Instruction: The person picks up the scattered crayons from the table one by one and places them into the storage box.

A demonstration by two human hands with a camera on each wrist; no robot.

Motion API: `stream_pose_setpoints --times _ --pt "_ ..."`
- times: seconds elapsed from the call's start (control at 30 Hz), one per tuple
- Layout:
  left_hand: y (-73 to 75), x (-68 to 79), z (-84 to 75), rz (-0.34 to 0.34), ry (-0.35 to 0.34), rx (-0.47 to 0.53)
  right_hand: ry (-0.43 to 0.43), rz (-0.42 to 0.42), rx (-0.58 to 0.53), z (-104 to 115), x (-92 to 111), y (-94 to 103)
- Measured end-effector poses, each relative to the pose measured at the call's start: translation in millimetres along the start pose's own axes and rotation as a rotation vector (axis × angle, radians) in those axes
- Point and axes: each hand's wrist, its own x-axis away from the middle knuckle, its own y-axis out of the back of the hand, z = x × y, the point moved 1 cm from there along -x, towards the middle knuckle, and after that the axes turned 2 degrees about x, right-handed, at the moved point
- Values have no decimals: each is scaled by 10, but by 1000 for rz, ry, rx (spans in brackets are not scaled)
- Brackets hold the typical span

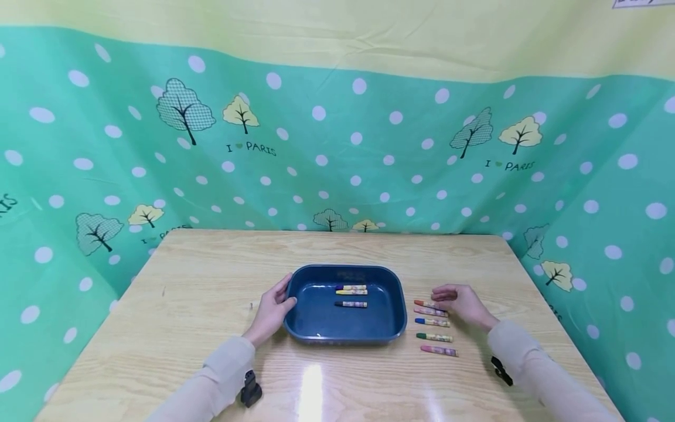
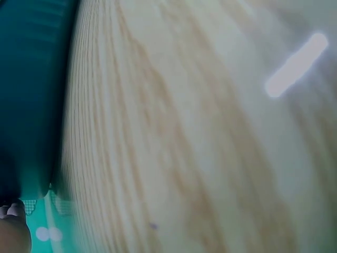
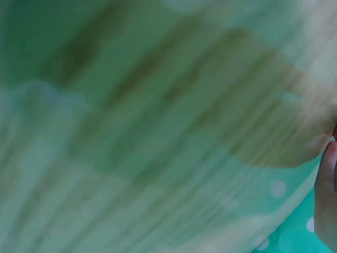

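Observation:
A dark blue rectangular tray (image 1: pixel 345 339) stands on the table. My left hand (image 1: pixel 272 310) grips its left rim, thumb over the edge and fingers along the outer side. The left wrist view shows the tray's side wall (image 2: pixel 31 95) and a bit of the hand (image 2: pixel 15 232). Three crayons lie inside: a purple-tipped one (image 1: pixel 358 287), a yellow one (image 1: pixel 352 292) and a black one (image 1: pixel 352 304). Right of the tray, my right hand (image 1: pixel 464 303) pinches the back end of a red crayon (image 1: pixel 422 303); its fingertips are mostly cut off in the right wrist view.
Below the red crayon, a pink crayon (image 1: pixel 429 312), a blue crayon (image 1: pixel 432 322), a green crayon (image 1: pixel 434 337) and another pink crayon (image 1: pixel 439 351) lie in a column. The wooden table (image 1: pixel 211 281) is backed by a green dotted curtain (image 1: pixel 369 176).

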Motion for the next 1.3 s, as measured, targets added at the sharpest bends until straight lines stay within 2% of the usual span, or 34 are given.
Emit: stream_pose_setpoints --times 0.3,0.7,0.9,1.03,1.3 --pt "4 16 11 -5 -7 21 44 -10 106 -53 3 -42" --pt "1 13 5 0 -2 17 -2 -13 98 4 -15 -39" --pt "-4 0 7 8 -22 23 63 -72 39 242 9 26" --pt "-2 4 21 10 -22 26 101 -75 5 468 15 42" --pt "1 13 13 9 -18 17 142 -74 -59 869 -83 -121"
